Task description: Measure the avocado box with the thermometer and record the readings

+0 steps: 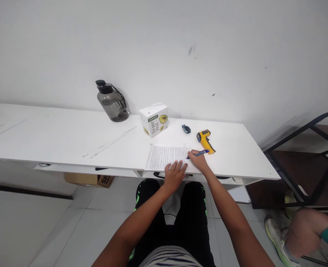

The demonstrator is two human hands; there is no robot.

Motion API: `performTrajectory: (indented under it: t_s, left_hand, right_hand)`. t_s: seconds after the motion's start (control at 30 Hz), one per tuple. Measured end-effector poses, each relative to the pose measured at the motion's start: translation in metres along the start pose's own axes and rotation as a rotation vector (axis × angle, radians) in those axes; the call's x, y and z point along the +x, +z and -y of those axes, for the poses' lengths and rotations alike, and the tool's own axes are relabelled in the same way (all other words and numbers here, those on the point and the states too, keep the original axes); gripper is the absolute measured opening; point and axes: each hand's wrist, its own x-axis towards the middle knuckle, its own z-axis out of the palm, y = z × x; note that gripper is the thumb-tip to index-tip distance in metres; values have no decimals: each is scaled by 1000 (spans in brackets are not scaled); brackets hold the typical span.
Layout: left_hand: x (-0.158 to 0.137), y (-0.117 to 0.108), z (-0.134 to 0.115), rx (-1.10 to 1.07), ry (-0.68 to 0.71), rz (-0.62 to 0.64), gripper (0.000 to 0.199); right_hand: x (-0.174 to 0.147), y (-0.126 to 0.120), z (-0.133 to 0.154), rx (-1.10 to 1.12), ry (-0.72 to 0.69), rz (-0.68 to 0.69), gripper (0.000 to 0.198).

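Note:
A sheet of paper (161,155) covered in rows of small handwriting lies near the front edge of the white desk. My left hand (175,177) rests flat on its lower edge, fingers spread. In my right hand (198,161) is a blue pen (201,152), its tip at the right side of the sheet and its back end pointing right. Just beyond that hand lies a yellow and black infrared thermometer gun (206,142). A dark wristwatch (186,129) sits behind the paper. The handwriting is too small to read.
Behind the paper stands a white box (154,120) with avocado pictures. Further left, a grey water bottle (112,102) stands against the wall. A cardboard box (82,178) is under the desk (52,137). At right are a black metal frame (316,185) and another person's leg (302,230).

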Motion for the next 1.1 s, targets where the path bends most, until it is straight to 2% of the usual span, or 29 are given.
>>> performTrajectory:
  t_s: [0.23, 0.47, 1.1]
  left_hand:
    - [2, -1, 0, 17, 9, -93, 34]
    - [0, 2, 1, 5, -5, -43, 36]
    - [-1, 2, 1, 0, 3, -42, 36]
  right_hand:
    - [1, 0, 0, -6, 1, -14, 36]
    - [0, 1, -2, -10, 0, -21, 35]
    - [0, 1, -2, -17, 2, -31, 35]
